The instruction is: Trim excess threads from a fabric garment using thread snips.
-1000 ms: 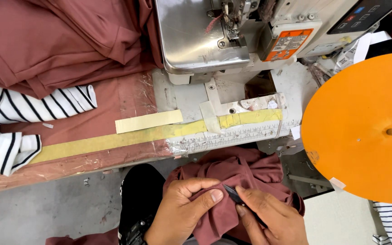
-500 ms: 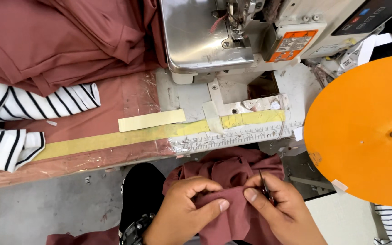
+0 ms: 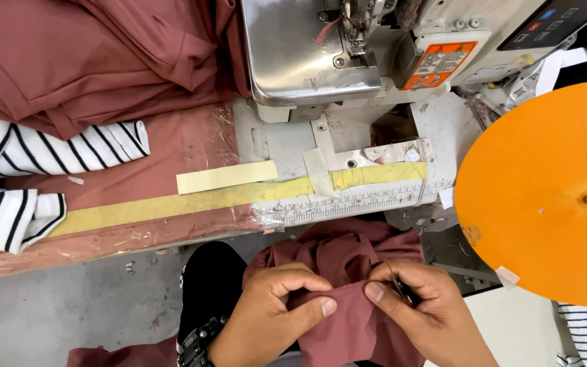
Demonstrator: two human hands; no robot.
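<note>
A dusty-rose garment (image 3: 348, 258) lies bunched in my lap, below the table's front edge. My left hand (image 3: 273, 319) pinches a fold of it between thumb and fingers. My right hand (image 3: 422, 306) grips the same fold just to the right, and a small thin metal tool (image 3: 397, 284), seemingly thread snips, pokes out between its fingers. The two thumbs nearly meet on the cloth.
A sewing machine (image 3: 321, 47) stands at the table's back centre, with a taped ruler strip (image 3: 348, 200) along the front edge. Rose fabric (image 3: 103, 54) is piled at back left beside striped black-and-white cloth (image 3: 28, 177). A large orange disc (image 3: 545, 190) sits right.
My right hand has turned the dark tool upright and tucked it between its fingers. Both hands have shifted slightly right and closed in on one fold of the garment.
</note>
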